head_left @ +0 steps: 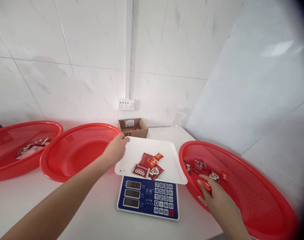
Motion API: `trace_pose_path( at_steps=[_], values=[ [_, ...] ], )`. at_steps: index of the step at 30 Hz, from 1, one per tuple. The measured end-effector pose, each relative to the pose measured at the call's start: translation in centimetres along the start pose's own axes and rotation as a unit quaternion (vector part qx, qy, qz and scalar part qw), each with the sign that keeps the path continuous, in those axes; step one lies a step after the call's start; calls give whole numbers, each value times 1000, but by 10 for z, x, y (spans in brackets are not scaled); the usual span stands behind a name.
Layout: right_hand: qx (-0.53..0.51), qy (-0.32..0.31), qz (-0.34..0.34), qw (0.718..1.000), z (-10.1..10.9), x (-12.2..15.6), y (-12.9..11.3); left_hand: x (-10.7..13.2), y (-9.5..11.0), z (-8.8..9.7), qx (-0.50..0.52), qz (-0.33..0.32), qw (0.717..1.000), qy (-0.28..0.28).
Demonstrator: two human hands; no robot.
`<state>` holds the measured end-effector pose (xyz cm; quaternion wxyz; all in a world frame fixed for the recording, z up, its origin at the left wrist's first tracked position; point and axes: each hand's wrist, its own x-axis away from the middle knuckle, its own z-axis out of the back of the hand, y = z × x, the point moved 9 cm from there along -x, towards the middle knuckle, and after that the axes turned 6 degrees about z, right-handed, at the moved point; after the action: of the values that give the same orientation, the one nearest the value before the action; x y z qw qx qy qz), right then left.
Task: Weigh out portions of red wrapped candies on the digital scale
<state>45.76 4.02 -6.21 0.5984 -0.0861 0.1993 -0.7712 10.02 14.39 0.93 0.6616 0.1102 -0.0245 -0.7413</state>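
A white tray [142, 149] rests on a blue and white digital scale [148, 198] and holds several red snack packets [148, 165]. My left hand [116, 147] grips the tray's far left edge, fingers curled over the rim. My right hand [214, 195] reaches into the red mesh basket [254, 200] on the right and pinches a small red packet [204, 184]. A few more red packets [204, 167] lie in that basket near my fingers.
Two more red mesh baskets stand on the left: the middle one [77, 150] shows nothing inside, the far left one [22, 140] holds packets. A small open cardboard box [133, 128] sits against the tiled wall below a socket [126, 104]. A clear cup [178, 119] stands in the corner.
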Motion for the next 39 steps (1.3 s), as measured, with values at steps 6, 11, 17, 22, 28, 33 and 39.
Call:
trace_pose_path(
  at_steps=[6,11,17,22,28,33,39],
  values=[
    [6,6,15,1000,-2,2,-1,24,-8,21,18,0,1000,-3],
    [2,-24,-5,1000,-3,0,2,66,58,-18,76,-126,982,-121],
    [-12,-1,13,1000,4,0,-2,77,79,-41,47,-159,976,-141],
    [-7,-2,7,1000,3,0,1,73,81,-42,24,-168,977,-127],
    [-10,11,19,1000,5,-1,0,65,57,-20,-10,-109,991,-77],
    [-18,8,23,1000,3,0,0,41,-6,22,-54,33,998,26],
    [-20,-4,9,1000,2,0,-1,34,43,-1,7,-80,997,-11]
  ],
)
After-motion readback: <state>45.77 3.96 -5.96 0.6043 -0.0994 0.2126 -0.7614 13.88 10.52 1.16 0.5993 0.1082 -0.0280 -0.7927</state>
